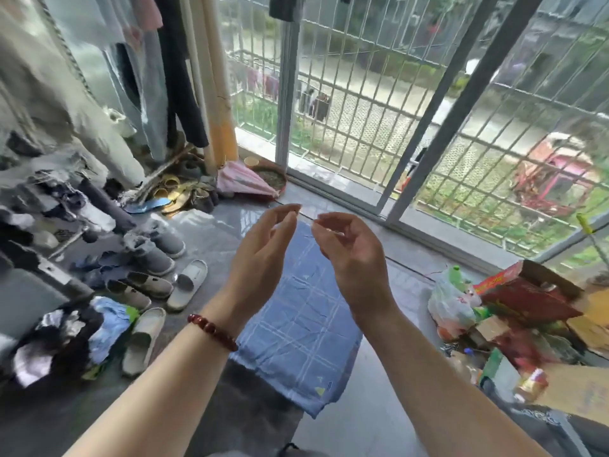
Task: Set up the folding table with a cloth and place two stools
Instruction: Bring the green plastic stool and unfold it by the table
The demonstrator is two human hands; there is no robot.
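A blue checked cloth lies spread flat in the middle of the view, and what is under it is hidden. Both my hands are raised above its far end, palms facing each other. My left hand, with a red bead bracelet on its wrist, has nearly straight fingers. The fingers of my right hand are loosely curled. I see nothing plainly held in either hand. No folding table frame or stool shows in the view.
Shoes and slippers litter the floor at left, beside piled clothes. Hanging garments and a pink umbrella fill the far left corner. Bags and boxes crowd the right. A barred sliding window runs along the far side.
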